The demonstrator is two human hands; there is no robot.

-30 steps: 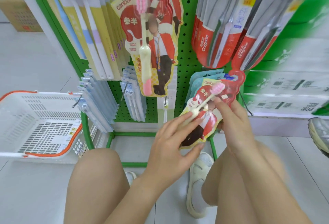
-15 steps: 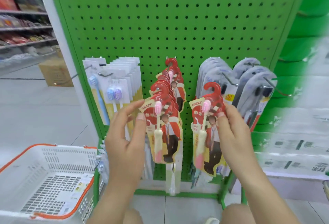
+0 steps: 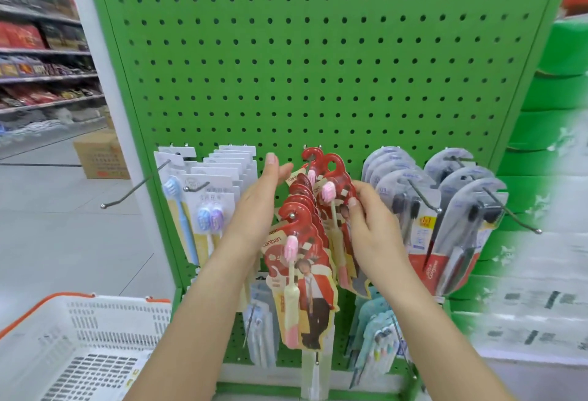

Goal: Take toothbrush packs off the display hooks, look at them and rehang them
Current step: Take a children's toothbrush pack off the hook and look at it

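My right hand (image 3: 366, 225) pinches a red toothbrush pack (image 3: 337, 184) with a pink brush, holding its red hook-shaped top up near the back of the middle display hook (image 3: 291, 215). Several matching red packs (image 3: 302, 273) hang in a row on that hook, the front one showing a figure in a red jacket. My left hand (image 3: 257, 203) has straight fingers and rests against the left side of the hanging row, near the rear packs. The green pegboard (image 3: 318, 66) carries all the hooks.
White packs with blue and purple brushes (image 3: 210, 209) hang to the left, grey and red Colgate packs (image 3: 451, 225) to the right, pale blue packs (image 3: 375, 337) below. A bare hook (image 3: 133, 190) juts out far left. A white basket with orange rim (image 3: 79, 337) stands lower left.
My view rose from my knees to the pegboard. The pack went from low down in both hands up to the red row; my left hand let go and moved to the row's left side.
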